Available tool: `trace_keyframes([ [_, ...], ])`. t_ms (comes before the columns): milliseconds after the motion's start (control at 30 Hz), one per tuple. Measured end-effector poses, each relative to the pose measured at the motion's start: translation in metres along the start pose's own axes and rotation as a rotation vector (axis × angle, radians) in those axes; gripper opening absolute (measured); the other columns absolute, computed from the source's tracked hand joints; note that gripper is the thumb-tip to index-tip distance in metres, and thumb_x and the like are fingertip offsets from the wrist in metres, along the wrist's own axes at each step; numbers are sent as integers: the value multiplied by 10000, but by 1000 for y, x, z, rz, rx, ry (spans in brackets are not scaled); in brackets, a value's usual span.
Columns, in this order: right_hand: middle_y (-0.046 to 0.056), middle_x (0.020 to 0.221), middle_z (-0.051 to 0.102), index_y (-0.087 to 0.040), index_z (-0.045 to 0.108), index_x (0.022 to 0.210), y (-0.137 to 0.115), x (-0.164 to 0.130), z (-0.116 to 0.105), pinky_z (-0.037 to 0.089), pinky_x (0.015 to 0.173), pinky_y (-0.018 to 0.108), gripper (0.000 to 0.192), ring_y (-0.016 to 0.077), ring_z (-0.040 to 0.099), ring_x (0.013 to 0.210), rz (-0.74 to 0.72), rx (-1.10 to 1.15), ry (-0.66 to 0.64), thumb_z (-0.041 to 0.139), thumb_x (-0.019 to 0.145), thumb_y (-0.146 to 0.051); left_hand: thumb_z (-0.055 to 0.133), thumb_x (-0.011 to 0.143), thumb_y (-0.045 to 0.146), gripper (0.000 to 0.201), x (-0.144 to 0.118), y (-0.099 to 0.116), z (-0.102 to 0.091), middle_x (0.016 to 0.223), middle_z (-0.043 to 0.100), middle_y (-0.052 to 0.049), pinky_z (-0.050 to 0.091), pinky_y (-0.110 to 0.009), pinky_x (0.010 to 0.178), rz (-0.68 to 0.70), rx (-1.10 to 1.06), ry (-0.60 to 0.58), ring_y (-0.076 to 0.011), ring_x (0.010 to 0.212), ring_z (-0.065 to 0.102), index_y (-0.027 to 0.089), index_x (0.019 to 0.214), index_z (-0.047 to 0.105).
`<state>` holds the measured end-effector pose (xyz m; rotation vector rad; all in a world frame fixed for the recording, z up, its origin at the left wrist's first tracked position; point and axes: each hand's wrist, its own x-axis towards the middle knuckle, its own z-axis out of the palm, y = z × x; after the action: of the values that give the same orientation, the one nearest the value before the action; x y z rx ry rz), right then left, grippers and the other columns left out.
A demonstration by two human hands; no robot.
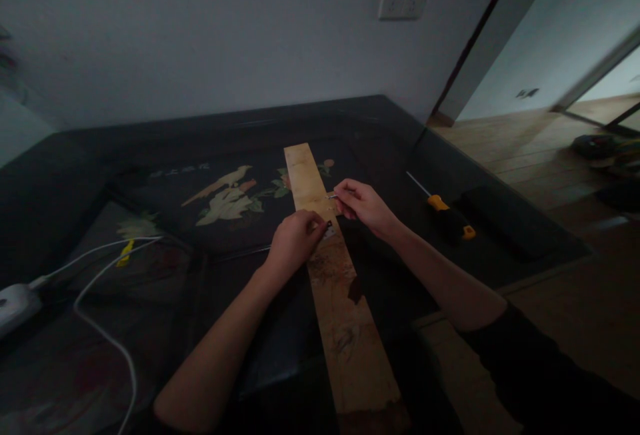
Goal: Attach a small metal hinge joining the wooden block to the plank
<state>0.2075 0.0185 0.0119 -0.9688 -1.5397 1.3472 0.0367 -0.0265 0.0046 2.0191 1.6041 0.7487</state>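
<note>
Nearest the camera, a long wooden plank (335,275) runs from 6 o'clock up toward 12 across a dark table (165,155). Left hand (294,240) rests curled on it, fingers pinning a small metal bracket (329,228). Right hand (363,203), at 1 o'clock of the bracket, pinches a small screw (332,196). A yellow-handled screwdriver (447,216) lies well apart at 3 o'clock.

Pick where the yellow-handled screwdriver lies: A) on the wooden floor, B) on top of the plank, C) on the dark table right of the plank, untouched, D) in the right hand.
C: the screwdriver lies on the dark table, right of the plank, and neither hand touches it.
</note>
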Motion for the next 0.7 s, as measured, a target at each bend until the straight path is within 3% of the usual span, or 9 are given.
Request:
trace_keyframes([
  [167,-53,579,515,-170,524,764,0,-1,2,305,423,190,320,51,424,450,-57,-22,-2,598,830,-474,557,828,302,211,4,-2,-4,703,627,-8,359,-229,579,-86,-203,26,-128,613,521,157,912,684],
  [233,-53,581,507,-167,536,756,-3,-3,6,323,445,196,298,57,429,466,-98,-45,-18,603,831,-448,550,833,296,201,6,-1,-8,670,594,7,353,-211,551,-167,-448,15,-105,573,487,141,874,672],
  [333,-29,640,557,-155,577,756,-8,-8,12,388,526,209,254,82,505,555,-177,-104,-62,626,822,-396,520,858,281,211,6,2,-14,597,524,26,331,-184,483,-320,-923,-107,-70,484,416,123,798,647],
  [433,7,718,632,-146,617,789,-9,-12,17,433,598,227,229,116,584,652,-199,-155,-141,616,836,-370,473,895,237,254,6,3,-17,620,558,-7,388,-174,496,-454,-1241,-233,-72,514,485,104,743,626],
  [567,13,709,646,-146,632,790,-2,-11,16,432,591,228,208,120,595,645,-198,-217,-226,602,849,-343,406,931,178,302,5,4,-20,697,647,-75,481,-188,561,-547,-1324,-338,-103,599,593,70,796,654],
  [700,19,735,647,-137,659,798,1,-9,12,405,606,227,184,116,575,671,-233,-351,-224,612,848,-308,419,905,105,275,5,4,-21,746,694,-105,539,-216,639,-553,-1288,-394,-128,652,652,52,833,679],
])
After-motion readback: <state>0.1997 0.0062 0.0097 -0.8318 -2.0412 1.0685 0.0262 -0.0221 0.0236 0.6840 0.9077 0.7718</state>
